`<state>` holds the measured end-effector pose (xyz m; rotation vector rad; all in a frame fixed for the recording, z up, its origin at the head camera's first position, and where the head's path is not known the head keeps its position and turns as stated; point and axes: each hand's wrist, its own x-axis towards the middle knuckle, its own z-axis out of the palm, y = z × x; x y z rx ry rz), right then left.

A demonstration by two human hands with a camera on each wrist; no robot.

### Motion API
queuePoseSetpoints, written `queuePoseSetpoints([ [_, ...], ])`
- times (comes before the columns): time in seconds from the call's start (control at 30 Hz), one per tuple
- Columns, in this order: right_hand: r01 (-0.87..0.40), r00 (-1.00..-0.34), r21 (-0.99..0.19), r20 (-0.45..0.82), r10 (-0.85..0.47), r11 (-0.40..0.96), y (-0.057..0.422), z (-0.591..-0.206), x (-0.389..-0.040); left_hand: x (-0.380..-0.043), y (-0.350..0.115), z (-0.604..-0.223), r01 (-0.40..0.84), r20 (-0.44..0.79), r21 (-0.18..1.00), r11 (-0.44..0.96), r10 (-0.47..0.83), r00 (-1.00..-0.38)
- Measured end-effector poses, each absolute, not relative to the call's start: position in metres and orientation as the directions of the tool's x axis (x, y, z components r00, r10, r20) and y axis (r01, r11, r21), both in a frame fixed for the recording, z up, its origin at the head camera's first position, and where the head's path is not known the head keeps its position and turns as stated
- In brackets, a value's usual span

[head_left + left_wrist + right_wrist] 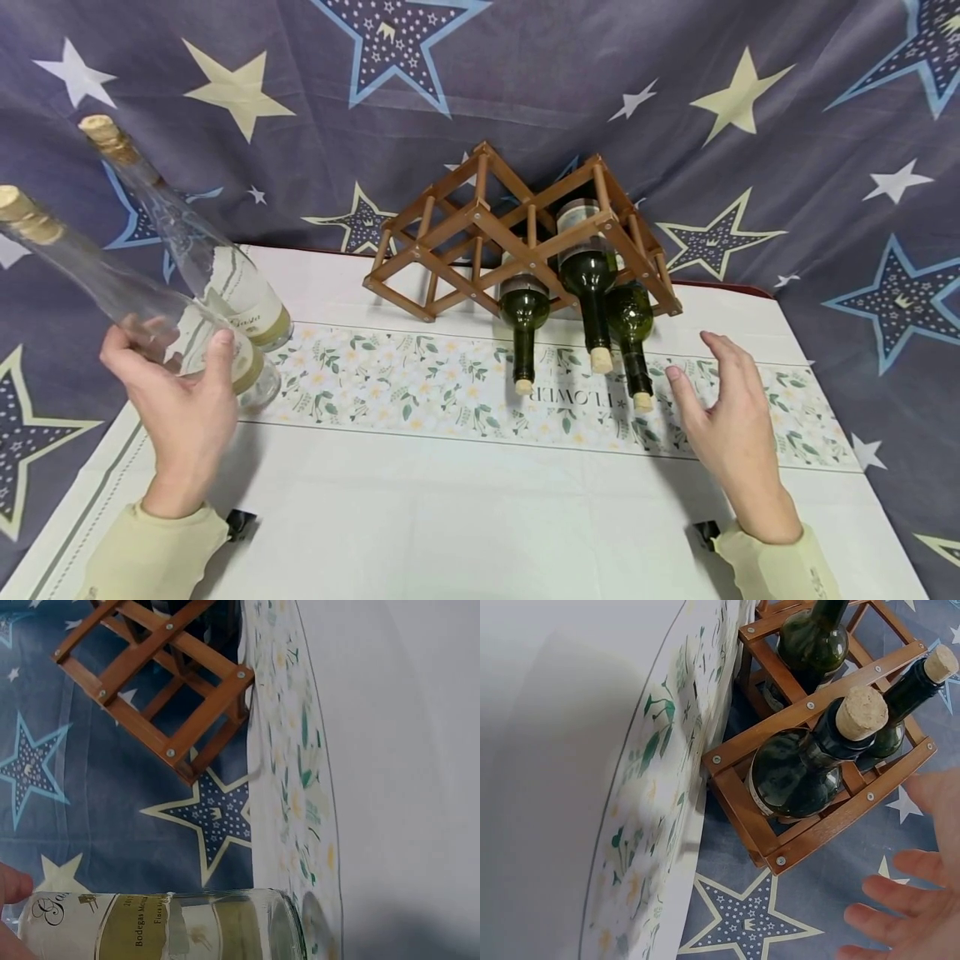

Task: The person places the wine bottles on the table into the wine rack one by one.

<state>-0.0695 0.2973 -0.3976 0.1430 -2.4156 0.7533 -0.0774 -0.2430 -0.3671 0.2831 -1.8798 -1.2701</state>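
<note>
My left hand [183, 408] grips a clear glass bottle [90, 267] by its lower body, with fingers behind it and the thumb on the near side. The bottle has a cork and a white and olive label, and its base is close to the floral strip. A second clear corked bottle [195, 237] stands just behind it. My right hand [731, 417] is empty, fingers spread, off the right end of a brown wooden wine rack [477, 215]. Three dark green corked bottles, a left one [525, 308], an upper one [588, 275] and a right one [630, 317], lie in the rack, necks toward me.
A white tablecloth [450, 517] with a printed floral strip [435, 375] covers the table. The rack stands along the back edge, against a dark blue curtain [555, 75] with stars. Open diamond-shaped slots show in the rack's left half.
</note>
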Motion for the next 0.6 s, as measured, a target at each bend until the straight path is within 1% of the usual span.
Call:
queuePoseSetpoints([
  [0.4,-0.258,-0.813,-0.492,0.575,0.088,0.831,0.295,-0.390,-0.071,-0.077,-0.227,-0.356,0.271,0.505,0.852,0.447,-0.572,-0.646],
  [0.6,-0.262,-0.810,-0.496,0.580,0.091,0.828,0.292,-0.384,-0.071,-0.084,-0.230,-0.363,0.292,0.502,0.857,0.424,-0.564,-0.655],
])
